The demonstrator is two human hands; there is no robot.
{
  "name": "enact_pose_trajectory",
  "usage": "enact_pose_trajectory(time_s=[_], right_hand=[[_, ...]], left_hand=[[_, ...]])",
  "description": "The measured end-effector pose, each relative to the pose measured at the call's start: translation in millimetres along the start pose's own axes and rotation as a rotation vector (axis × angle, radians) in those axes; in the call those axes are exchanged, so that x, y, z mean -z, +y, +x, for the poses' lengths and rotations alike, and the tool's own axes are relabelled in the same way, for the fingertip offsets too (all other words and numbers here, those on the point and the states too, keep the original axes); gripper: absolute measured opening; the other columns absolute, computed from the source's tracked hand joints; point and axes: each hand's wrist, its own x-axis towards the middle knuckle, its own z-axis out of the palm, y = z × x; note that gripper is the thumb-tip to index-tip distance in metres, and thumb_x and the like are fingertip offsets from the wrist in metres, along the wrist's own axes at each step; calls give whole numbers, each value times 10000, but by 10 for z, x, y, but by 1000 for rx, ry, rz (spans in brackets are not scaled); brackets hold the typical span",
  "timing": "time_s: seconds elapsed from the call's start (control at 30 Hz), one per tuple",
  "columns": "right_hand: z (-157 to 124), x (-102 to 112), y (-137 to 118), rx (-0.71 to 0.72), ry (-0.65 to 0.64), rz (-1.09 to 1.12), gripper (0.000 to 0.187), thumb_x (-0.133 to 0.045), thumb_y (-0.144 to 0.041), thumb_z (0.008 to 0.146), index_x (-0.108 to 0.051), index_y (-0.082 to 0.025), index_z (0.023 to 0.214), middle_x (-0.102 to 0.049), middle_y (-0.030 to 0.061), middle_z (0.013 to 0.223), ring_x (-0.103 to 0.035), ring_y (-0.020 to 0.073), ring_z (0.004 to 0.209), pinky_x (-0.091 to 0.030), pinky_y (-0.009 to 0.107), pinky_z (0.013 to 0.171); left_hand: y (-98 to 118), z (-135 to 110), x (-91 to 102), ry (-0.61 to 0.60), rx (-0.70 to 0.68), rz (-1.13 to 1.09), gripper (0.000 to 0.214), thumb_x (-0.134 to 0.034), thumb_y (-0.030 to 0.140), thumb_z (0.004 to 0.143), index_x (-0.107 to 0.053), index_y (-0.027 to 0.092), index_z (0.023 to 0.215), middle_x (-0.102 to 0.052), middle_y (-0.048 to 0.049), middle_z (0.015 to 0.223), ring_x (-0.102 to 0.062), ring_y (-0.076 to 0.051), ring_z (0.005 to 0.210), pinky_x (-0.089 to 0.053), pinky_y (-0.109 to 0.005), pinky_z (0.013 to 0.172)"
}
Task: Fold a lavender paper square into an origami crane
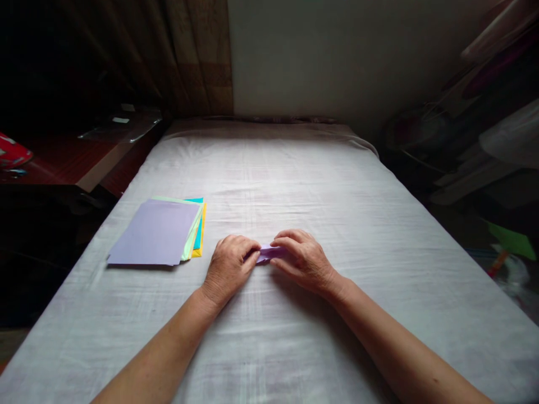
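A small folded piece of purple paper (265, 254) lies between my hands over the pale bedsheet. My left hand (232, 262) pinches its left end between thumb and fingers. Around the right end curl the fingers of my right hand (304, 257), thumb below and fingertips above. Both ends of the paper are partly hidden by the fingers. To the left of my left hand rests a stack of coloured paper sheets (151, 233), purple on top, with light green, blue and yellow edges showing at its right side.
The pale checked sheet (269, 185) covers a wide bed surface with some wrinkles. A dark red wooden table (63, 163) stands at left, bearing a clear plastic bag (126, 128) and a red object (12, 151). Curtains (197, 56) hang behind; dim clutter lies at right.
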Motion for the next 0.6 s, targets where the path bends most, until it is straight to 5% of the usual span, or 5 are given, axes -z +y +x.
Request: enact_pose_trajectory(time_s=[0.33,0.6], right_hand=[[44,-178,-53,-176,-4,-105,76,-661,-193,786,-618,-219,843,-644,27,847,-574,199,813,-413,323,746],[29,-164,-71,-172,-3,-88,42,-656,-208,811,-627,-220,839,-648,29,865,-577,196,834,-412,329,780]], left_hand=[[-3,5,-11,-5,21,-12,55,-641,202,865,-680,231,891,-706,-4,895,-609,-196,883,-427,-347,812],[16,-3,-17,13,14,5,87,-646,309,883,-673,232,852,-701,-7,861,-598,-198,856,-416,-349,791]])
